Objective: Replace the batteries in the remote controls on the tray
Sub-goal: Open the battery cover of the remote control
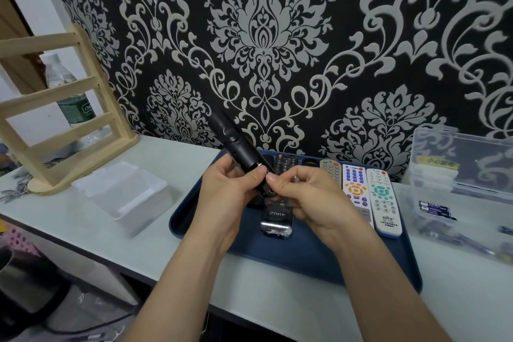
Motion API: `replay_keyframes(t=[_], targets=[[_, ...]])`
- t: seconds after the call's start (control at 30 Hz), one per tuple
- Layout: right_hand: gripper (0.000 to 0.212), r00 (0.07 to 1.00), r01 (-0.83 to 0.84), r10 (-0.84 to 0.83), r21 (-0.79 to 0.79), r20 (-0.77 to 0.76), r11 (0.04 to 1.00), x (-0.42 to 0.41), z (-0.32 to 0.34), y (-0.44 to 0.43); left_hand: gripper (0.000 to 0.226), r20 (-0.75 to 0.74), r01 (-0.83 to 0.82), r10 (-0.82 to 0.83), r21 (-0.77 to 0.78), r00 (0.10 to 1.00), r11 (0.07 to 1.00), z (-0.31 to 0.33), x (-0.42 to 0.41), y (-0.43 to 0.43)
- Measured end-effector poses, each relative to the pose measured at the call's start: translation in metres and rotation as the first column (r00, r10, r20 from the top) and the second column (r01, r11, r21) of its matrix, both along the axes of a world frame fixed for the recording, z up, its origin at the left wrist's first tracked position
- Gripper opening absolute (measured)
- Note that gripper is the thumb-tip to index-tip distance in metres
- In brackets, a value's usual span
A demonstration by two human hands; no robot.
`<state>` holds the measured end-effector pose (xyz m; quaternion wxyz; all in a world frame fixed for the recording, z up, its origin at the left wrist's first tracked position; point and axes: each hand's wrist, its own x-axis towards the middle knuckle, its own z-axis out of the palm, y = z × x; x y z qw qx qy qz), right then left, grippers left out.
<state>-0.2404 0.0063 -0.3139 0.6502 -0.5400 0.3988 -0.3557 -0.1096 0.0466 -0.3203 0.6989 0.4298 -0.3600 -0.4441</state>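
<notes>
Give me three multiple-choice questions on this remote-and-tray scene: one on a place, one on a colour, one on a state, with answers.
1. Where do the loose batteries lie?
A. in the clear container right of the tray
B. on the wooden rack
C. on the tray

2. What colour is the tray?
A. red
B. dark blue
C. white

3. How is the black remote?
A. flat on the tray
B. inside the lidded box
C. held up off the tray

Answers: 1 A, they show through the clear wall. 2 B, its bare front is dark blue. 3 C, the left hand grips it and the right hand pinches its lower end.
</notes>
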Motion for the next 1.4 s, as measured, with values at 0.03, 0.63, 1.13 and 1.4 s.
replay_keyframes(t=[0.03,0.63,1.13,1.4], targets=[[0.018,1.000,0.010,-0.010,-0.008,-0.003,1.000,0.000,0.001,0.001,0.013,0.018,-0.005,0.005,0.003,1.000,1.000,0.000,-0.001,0.000],[0.015,0.939,-0.024,-0.077,0.288,0.335,0.957,0.006,-0.003,-0.006,0.032,0.456,-0.296,0.264,-0.002,0.850,0.955,-0.001,-0.020,-0.008],[0.024,0.787,0.094,-0.292,0.363,0.543,0.927,-0.004,0.002,-0.006,0.026,0.881,-0.145,0.069,-0.001,0.468,0.989,-0.004,-0.043,-0.008],[0.015,0.952,0.267,-0.269,0.030,0.147,0.963,-0.027,0.001,-0.010,0.030,0.512,-0.256,0.260,-0.079,0.819,0.963,0.007,-0.024,-0.004]])
